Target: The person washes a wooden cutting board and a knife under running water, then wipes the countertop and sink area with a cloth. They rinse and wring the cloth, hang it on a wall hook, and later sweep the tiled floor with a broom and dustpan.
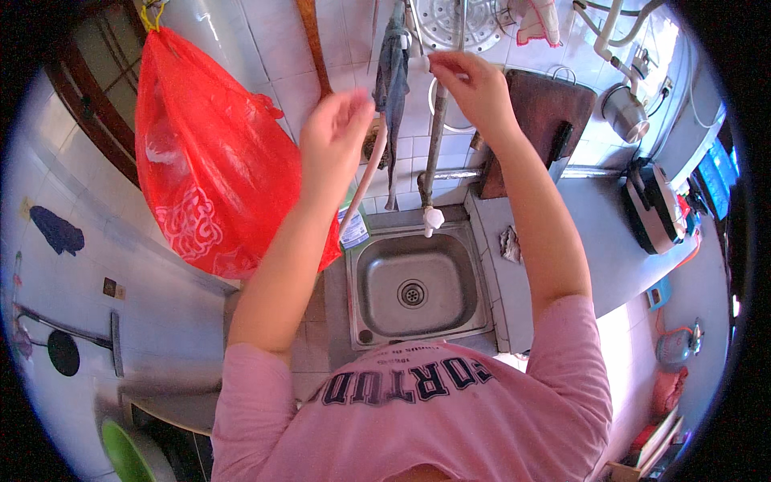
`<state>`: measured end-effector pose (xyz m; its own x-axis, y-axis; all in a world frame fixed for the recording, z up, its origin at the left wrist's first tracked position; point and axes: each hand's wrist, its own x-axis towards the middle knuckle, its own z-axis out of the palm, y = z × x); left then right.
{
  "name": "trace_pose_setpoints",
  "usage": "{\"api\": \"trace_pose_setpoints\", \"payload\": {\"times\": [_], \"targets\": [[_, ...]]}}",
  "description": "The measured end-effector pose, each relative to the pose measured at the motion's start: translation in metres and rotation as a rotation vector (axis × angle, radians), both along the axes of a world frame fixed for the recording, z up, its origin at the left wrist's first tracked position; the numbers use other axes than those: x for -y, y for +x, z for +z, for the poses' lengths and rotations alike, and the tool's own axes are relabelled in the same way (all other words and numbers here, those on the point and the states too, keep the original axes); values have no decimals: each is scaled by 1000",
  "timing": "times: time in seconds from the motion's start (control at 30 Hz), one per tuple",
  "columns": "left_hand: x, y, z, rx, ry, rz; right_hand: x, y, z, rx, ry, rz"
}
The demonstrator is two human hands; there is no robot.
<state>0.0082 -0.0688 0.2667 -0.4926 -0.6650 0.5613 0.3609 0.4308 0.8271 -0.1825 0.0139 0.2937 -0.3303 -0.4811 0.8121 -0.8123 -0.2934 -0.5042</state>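
My left hand point(337, 141) is raised over the sink's back left side, blurred, with its fingers bent; nothing shows between them. Just right of it hangs a grey-blue cloth point(393, 90) against the tiled wall, beside a pinkish hose point(365, 175). My right hand point(476, 84) is up by the vertical pipe point(436, 132), its thumb and fingertips pinched on a small white fitting point(418, 64). Below, a white tap point(432, 219) points down over the stainless steel sink point(364, 289), whose drain point(412, 294) is in view.
A full red plastic bag point(223, 162) hangs at the left, close to my left forearm. Dark chopping boards point(530, 120) lean on the wall at the right. A crumpled foil-like piece point(511, 244) and a rice cooker point(656, 208) stand on the grey counter point(578, 241).
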Motion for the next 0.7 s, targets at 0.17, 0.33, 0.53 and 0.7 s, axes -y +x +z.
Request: {"api": "trace_pose_setpoints", "payload": {"times": [0.17, 0.33, 0.53, 0.7], "targets": [[20, -24, 25, -36, -71, 15, 27, -15, 11, 29, 48, -92], [28, -32, 32, 119, -69, -13, 30, -10, 8, -1, 54, -75], [37, -55, 31, 82, -120, -36, 30, -4, 25, 149, 115, 94], [43, -56, 37, 155, -227, -1, 30, -10, 25, 86, 164, 60]]}}
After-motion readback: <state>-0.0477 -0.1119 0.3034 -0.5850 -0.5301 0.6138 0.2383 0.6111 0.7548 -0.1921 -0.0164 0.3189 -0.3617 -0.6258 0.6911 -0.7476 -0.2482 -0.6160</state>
